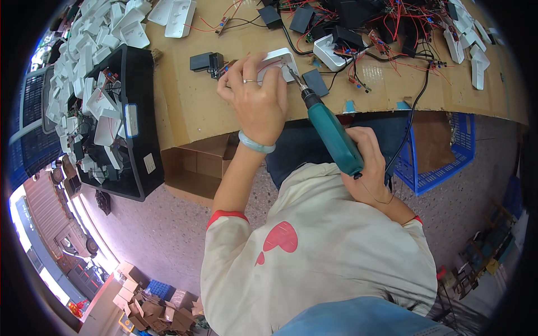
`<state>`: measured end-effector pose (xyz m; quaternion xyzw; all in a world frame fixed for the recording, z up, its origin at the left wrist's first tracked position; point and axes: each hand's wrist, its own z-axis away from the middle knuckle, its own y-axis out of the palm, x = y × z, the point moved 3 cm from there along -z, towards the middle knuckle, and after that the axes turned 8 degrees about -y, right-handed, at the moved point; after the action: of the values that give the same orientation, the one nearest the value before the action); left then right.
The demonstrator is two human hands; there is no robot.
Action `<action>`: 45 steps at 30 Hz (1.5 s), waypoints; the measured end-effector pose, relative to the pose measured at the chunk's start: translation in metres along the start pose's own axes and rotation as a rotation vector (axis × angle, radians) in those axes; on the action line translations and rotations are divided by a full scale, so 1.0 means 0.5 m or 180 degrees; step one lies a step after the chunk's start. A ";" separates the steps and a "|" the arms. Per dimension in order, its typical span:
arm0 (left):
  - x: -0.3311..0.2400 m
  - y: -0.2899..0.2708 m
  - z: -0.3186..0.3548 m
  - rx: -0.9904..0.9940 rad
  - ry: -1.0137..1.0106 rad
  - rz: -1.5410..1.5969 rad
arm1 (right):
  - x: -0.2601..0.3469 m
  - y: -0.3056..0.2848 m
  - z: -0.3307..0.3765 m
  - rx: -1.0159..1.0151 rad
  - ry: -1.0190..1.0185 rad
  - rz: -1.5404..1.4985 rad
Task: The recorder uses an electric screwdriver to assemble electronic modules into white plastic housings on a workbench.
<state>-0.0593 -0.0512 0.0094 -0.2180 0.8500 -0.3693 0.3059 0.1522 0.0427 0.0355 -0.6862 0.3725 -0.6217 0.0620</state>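
My left hand (258, 98) is bent over a white plastic housing (282, 55), its fingers gripping and steadying it on the cardboard-covered table. A ring and a pale bangle are on that arm. My right hand (367, 162) is wrapped round a green electric screwdriver (334, 135), whose metal bit reaches into the housing's right side. Any screw under the tip is too small to make out. Just left of my left fingers lies a black box-shaped part (199, 62). Beside the screwdriver's tip rests a flat dark grey block (315, 82).
Another white housing (328, 51) with wires lies right of my work, below a heap of black boxes and red-wired boards (381, 36). A black crate (140, 162) overflows with white housings at left. Under the table stand an open carton (193, 173) and a blue basket (443, 178).
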 end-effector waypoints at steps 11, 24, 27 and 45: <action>-0.003 0.006 0.000 -0.0091 0.0065 0.0047 | -0.004 0.011 -0.010 0.0042 -0.0017 -0.0011; -0.002 0.007 0.000 -0.0141 0.0079 0.0045 | 0.000 0.011 -0.014 0.0013 -0.0069 0.0071; -0.004 0.007 -0.001 -0.0149 0.0086 0.0016 | 0.001 0.015 -0.011 0.0007 0.0017 0.0067; -0.003 0.007 -0.001 -0.0155 0.0111 0.0027 | 0.002 0.011 -0.006 -0.0039 -0.0028 0.0073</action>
<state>-0.0593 -0.0477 0.0074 -0.2154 0.8648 -0.3509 0.2872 0.1471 0.0390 0.0340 -0.6850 0.3838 -0.6156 0.0666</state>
